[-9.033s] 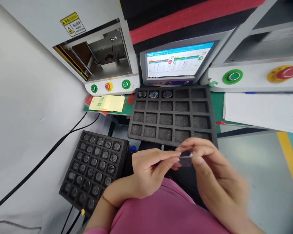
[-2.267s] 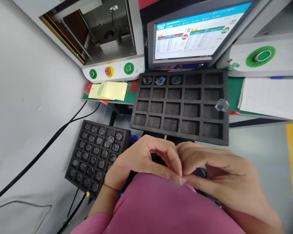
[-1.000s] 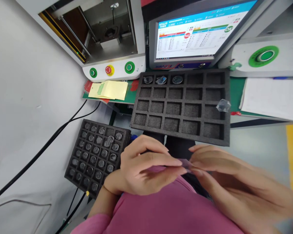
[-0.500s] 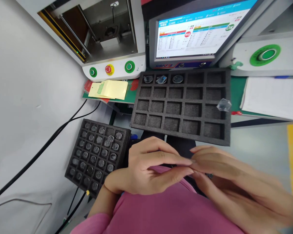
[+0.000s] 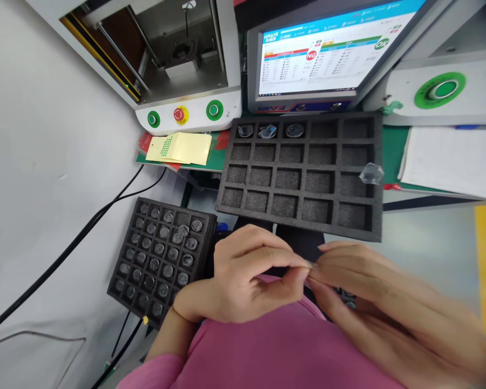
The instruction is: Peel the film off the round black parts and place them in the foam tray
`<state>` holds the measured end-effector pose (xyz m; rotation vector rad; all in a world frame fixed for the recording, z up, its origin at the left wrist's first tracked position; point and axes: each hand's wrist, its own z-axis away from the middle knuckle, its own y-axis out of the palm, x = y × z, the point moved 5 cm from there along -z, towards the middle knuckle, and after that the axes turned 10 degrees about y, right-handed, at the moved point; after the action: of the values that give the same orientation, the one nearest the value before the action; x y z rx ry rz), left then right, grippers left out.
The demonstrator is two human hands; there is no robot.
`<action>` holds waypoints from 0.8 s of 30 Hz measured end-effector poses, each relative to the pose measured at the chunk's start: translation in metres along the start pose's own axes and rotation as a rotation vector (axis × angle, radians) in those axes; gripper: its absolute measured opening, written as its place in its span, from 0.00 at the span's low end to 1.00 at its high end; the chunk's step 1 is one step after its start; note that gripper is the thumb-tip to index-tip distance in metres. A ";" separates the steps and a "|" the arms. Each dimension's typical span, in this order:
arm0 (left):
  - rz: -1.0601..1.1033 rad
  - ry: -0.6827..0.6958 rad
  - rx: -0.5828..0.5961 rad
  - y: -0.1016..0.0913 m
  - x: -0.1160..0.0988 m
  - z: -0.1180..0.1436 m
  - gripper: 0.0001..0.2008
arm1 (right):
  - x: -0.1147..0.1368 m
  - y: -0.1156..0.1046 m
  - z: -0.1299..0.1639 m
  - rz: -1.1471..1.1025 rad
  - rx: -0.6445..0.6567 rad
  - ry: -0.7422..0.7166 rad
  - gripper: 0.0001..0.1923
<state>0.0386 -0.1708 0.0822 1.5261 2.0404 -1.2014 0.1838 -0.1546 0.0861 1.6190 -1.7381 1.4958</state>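
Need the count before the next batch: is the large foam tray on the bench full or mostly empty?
Mostly empty. The large foam tray holds parts only in three top-row cells.

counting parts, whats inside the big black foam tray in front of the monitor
The big foam tray holds three small round parts in its top-left pockets; a clear piece lies at its right edge. The other pockets look empty, the hands cover none.

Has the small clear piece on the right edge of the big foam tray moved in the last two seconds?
No. The small clear piece lies at the same spot on the big foam tray, on the right edge by the third row of pockets.
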 end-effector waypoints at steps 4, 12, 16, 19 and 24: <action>0.057 -0.056 -0.008 0.002 0.003 0.001 0.02 | -0.005 0.004 0.006 -0.066 -0.008 0.085 0.10; 0.102 -0.176 -0.072 -0.002 0.016 0.006 0.03 | -0.025 0.008 0.025 -0.307 -0.147 0.391 0.10; 0.091 -0.230 -0.125 -0.009 0.021 0.009 0.02 | -0.032 0.009 0.028 -0.382 -0.185 0.470 0.08; 0.083 -0.192 -0.131 -0.010 0.015 0.007 0.03 | -0.030 0.009 0.027 -0.359 -0.229 0.459 0.08; 0.136 -0.161 -0.033 0.000 0.009 0.003 0.06 | -0.024 0.012 0.022 -0.305 -0.198 0.366 0.10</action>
<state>0.0347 -0.1680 0.0742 1.4762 1.8141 -1.1915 0.1892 -0.1630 0.0528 1.3382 -1.3264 1.3270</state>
